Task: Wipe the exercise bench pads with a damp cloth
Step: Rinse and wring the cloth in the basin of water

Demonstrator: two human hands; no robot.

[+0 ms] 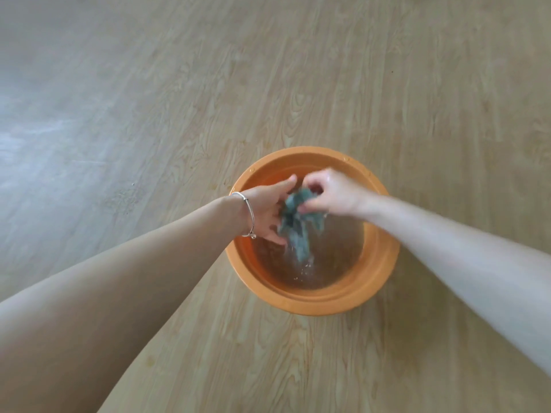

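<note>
A wet blue-green cloth (295, 225) hangs bunched over an orange basin (384, 263) of water on the floor. Water drips from its lower end and splashes the surface. My right hand (326, 193) pinches the top of the cloth with curled fingers. My left hand (269, 211), with a silver bangle on the wrist, lies against the cloth's left side with its fingers stretched out, touching it. The exercise bench is not in view.
The basin stands on a light wood-pattern floor (208, 99) that stretches all around. A paler, glossy patch of floor (44, 120) lies at the far left. Nothing else stands in view.
</note>
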